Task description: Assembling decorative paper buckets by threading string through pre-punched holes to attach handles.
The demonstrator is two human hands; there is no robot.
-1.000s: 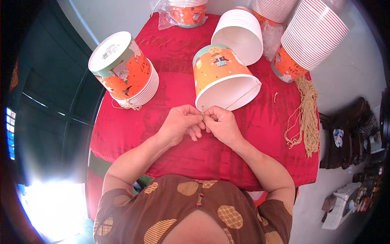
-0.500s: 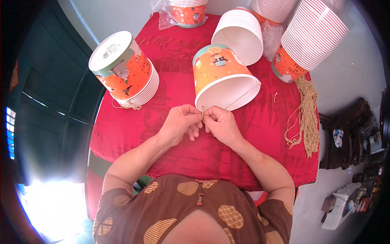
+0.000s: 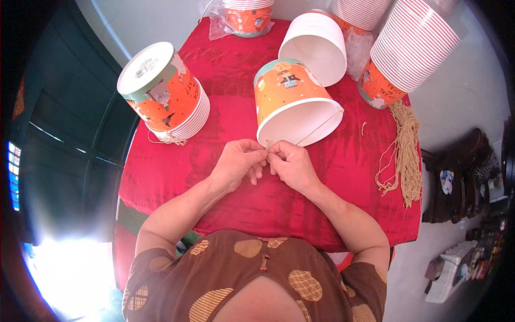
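An orange paper bucket (image 3: 289, 86) with a white inside lies on its side, its mouth facing me. A tan string (image 3: 322, 127) runs from the right side of its rim across the opening to my fingers. Just in front of the near rim, my left hand (image 3: 241, 162) pinches the string's end. My right hand (image 3: 291, 165) meets it there, thumb and forefinger closed on the same string. The tips of both hands nearly touch, and the small bit of string between them is partly hidden.
Upside-down stacked buckets (image 3: 169, 91) stand at left. A white-sided bucket (image 3: 316, 48) lies behind, and a tall leaning stack (image 3: 410, 48) stands at right. A bundle of tan strings (image 3: 407, 155) hangs over the right side of the red cloth (image 3: 225, 112). A bagged stack (image 3: 247, 19) is at the back.
Almost nothing differs. Both hands stay pinched on the string at the rim, and the bucket has shifted very slightly to the left.
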